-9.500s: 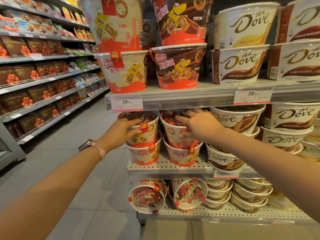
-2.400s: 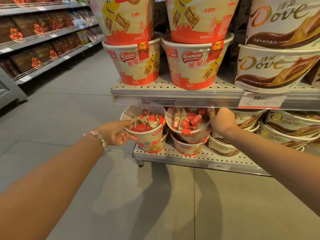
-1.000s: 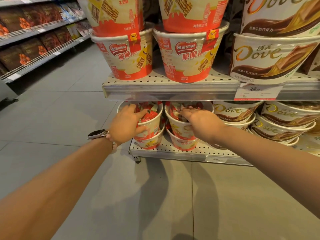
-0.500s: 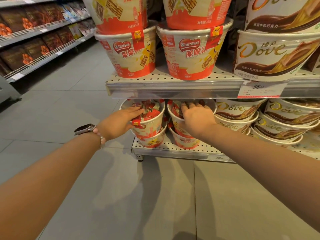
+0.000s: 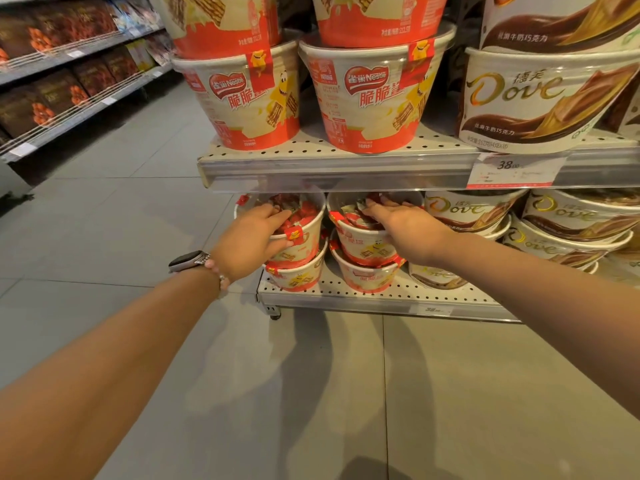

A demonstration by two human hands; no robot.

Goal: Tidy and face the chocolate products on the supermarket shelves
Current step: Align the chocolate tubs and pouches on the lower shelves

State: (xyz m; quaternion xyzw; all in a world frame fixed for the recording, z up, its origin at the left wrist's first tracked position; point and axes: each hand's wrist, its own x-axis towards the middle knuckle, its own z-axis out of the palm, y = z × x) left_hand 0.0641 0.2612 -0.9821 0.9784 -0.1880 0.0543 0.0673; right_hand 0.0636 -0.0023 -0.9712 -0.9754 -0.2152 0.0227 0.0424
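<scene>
The tiled floor [image 5: 311,393] fills the lower half of the view, from 3 round to 9 o'clock. At 12 o'clock the upper shelf [image 5: 346,168] carries big red-and-cream wafer tubs [image 5: 252,102] in stacks, with brown-and-white Dove tubs [image 5: 540,98] beside them at 2 o'clock and a price tag [image 5: 512,173] on the shelf edge below those. At 10 o'clock a far aisle rack [image 5: 79,112] holds dark boxes.

Just above centre, the bottom shelf [image 5: 381,296] holds two stacks of small wafer tubs side by side, and more Dove tubs at 3 o'clock. The left hand [image 5: 249,237] holds the left top tub [image 5: 298,233]: fingers lie over its clear lid, thumb hooked along the front below the rim. The right hand [image 5: 405,223] lies fairly flat and wide on the lid of the right top tub [image 5: 363,244], fingers stretched toward the back, thumb against the rim. A watch [image 5: 187,260] and bead bracelet [image 5: 216,271] sit on the left wrist.
</scene>
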